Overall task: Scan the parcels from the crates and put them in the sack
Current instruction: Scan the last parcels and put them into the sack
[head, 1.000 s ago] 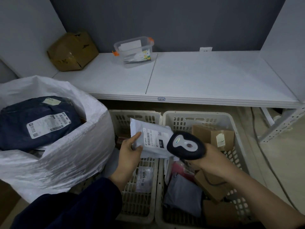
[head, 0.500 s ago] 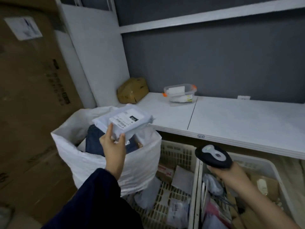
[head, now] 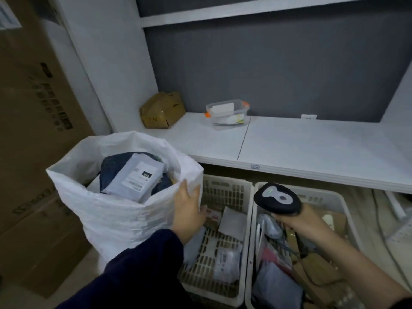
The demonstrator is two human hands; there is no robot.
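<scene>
The white mailer [head: 138, 177] just landed in the sack [head: 116, 217], up-left of the left hand [head: 188, 210], now loose and empty. Right hand [head: 299, 223] grips the barcode scanner [head: 277, 198]; crates [head: 225, 190] below come next.

Sack [head: 116, 219]: open at ten o'clock, parcels [head: 136, 177] near its brim.
Left crate [head: 227, 178]: bare mesh between parcels, open above.
Right crate [head: 327, 195]: crowded; right hand [head: 305, 221] with scanner [head: 277, 199] over it.
Table [head: 312, 148]: edge above crates' far ends, twelve o'clock.
Cardboard boxes [head: 33, 130]: block nine o'clock.
</scene>
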